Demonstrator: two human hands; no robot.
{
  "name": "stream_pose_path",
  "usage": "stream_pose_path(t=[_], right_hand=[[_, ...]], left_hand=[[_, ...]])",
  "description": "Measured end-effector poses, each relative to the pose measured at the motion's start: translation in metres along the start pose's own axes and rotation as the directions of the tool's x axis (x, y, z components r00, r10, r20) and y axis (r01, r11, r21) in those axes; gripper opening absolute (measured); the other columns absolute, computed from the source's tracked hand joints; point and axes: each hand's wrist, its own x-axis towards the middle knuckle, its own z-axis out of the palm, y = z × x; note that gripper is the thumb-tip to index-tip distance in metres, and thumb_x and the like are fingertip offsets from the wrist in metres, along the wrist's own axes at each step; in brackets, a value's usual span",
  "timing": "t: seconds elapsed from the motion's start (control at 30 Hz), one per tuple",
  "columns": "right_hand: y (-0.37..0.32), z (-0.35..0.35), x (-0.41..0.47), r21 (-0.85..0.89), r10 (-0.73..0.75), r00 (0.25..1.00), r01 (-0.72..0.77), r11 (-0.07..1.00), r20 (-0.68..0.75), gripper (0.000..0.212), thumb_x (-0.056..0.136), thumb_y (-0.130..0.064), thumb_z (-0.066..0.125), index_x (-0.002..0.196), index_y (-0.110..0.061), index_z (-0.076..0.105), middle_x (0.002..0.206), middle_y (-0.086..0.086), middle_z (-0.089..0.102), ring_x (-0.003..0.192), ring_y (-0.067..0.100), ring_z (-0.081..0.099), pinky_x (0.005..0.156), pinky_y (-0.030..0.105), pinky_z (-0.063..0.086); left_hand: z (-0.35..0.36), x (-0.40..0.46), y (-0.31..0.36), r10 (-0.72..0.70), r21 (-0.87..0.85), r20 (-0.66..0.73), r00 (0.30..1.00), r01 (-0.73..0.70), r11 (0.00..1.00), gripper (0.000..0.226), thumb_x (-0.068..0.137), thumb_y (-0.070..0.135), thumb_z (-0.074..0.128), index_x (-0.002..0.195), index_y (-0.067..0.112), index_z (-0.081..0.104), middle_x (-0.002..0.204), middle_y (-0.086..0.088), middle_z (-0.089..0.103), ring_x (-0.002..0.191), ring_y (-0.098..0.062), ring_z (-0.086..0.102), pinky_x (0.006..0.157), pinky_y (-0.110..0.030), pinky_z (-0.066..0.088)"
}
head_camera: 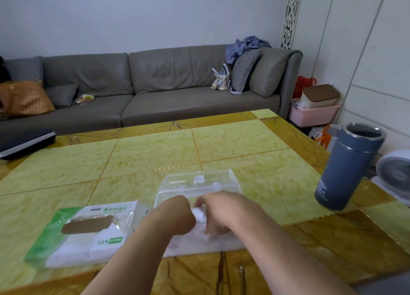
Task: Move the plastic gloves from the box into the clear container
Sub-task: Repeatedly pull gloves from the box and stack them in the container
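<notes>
On the tabletop (244,144), the green-and-white glove box (88,230) lies at left, its label reading "Guard" and "PE". Open surface extends beyond the clear container (197,183) toward the far edge; a grey flask (348,166) stands near the right edge. Left hand (177,212) is fisted; right hand (219,215) curled. Both grips clamp on crumpled plastic gloves (199,215) at the container's near side.

— How are the hands set?
— Both forearms reach forward; left hand (177,212) fisted, knuckles up, beside the right hand (219,215), whose fingers curl downward, pinching
</notes>
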Motion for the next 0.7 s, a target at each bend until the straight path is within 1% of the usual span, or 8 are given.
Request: stream_pose_path(t=[0.1,0.13,0.2,0.27,0.33,0.43,0.57,0.7], right_hand=[[0.003,0.000,-0.001,0.065,0.004,1.000,-0.003,0.998,-0.009,0.084,0.090,-0.015,0.077,0.160,-0.039,0.037,0.143,0.001,0.062,0.105,0.022,0.067,0.079,0.031,0.054],[0.004,0.000,-0.003,0.079,0.000,1.000,0.002,0.997,-0.023,0.084,0.091,-0.017,0.077,0.160,-0.040,0.036,0.140,-0.001,0.064,0.094,0.020,0.065,0.070,0.028,0.050],[0.009,0.000,-0.008,0.073,-0.017,0.998,0.022,0.997,-0.068,0.080,0.095,-0.022,0.073,0.161,-0.043,0.032,0.147,-0.005,0.059,0.093,0.018,0.062,0.058,0.025,0.041],[0.011,-0.001,-0.015,0.044,-0.027,0.992,0.033,0.998,-0.127,0.071,0.099,-0.018,0.064,0.160,-0.041,0.036,0.153,-0.003,0.054,0.103,0.019,0.065,0.063,0.026,0.046],[0.011,-0.002,-0.022,0.014,-0.025,0.977,0.029,0.999,-0.212,0.054,0.097,-0.010,0.056,0.147,-0.030,0.053,0.139,0.004,0.060,0.101,0.024,0.069,0.075,0.033,0.057],[0.005,-0.004,-0.032,0.002,0.000,0.930,0.001,1.000,-0.367,0.043,0.091,-0.003,0.050,0.129,-0.019,0.062,0.120,0.006,0.062,0.097,0.028,0.068,0.087,0.044,0.059],[-0.018,0.000,-0.033,0.024,-0.064,0.826,0.094,0.995,-0.561,0.044,0.088,0.003,0.048,0.123,-0.019,0.062,0.117,-0.001,0.062,0.103,0.024,0.064,0.090,0.042,0.058],[-0.057,0.025,-0.033,-0.137,-0.369,0.683,0.369,0.919,-0.631,0.042,0.092,-0.002,0.045,0.128,-0.021,0.055,0.122,-0.006,0.054,0.116,0.017,0.051,0.099,0.030,0.048]], left_hand=[[-0.004,-0.009,-0.006,0.040,-0.029,0.012,0.999,-0.040,0.999,0.012,0.101,0.009,0.042,0.107,0.014,0.051,0.083,0.006,0.044,0.086,-0.017,0.052,0.066,-0.022,0.040],[-0.005,-0.014,-0.009,0.054,-0.036,0.000,0.999,-0.054,0.998,0.010,0.101,0.009,0.041,0.098,0.015,0.047,0.083,0.006,0.044,0.085,-0.016,0.052,0.066,-0.022,0.040],[-0.008,-0.026,-0.012,0.063,-0.058,-0.032,0.998,-0.064,0.996,0.023,0.102,0.008,0.040,0.082,0.019,0.037,0.083,0.004,0.044,0.072,-0.012,0.046,0.058,-0.021,0.035],[-0.010,-0.038,-0.017,0.072,-0.091,-0.083,0.994,-0.080,0.993,0.024,0.100,0.005,0.039,0.080,0.019,0.034,0.085,0.002,0.047,0.067,-0.011,0.043,0.056,-0.021,0.034],[-0.013,-0.049,-0.021,0.093,-0.126,-0.162,0.982,-0.114,0.985,0.015,0.095,0.001,0.039,0.095,0.016,0.044,0.100,0.000,0.058,0.082,-0.016,0.056,0.067,-0.025,0.050],[-0.020,-0.059,-0.036,0.113,-0.250,-0.338,0.934,-0.205,0.946,0.055,0.088,-0.005,0.039,0.133,0.024,0.052,0.119,0.007,0.063,0.107,-0.015,0.063,0.090,-0.035,0.057],[-0.029,-0.058,-0.083,-0.058,-0.361,-0.534,0.844,-0.165,0.918,0.033,0.093,0.005,0.045,0.107,0.030,0.060,0.101,0.012,0.063,0.090,-0.008,0.060,0.081,-0.035,0.058],[-0.021,-0.051,-0.144,-0.241,-0.321,-0.468,0.850,0.091,0.943,0.017,0.098,0.021,0.052,0.084,0.024,0.061,0.080,0.005,0.066,0.065,-0.015,0.064,0.052,-0.029,0.050]])
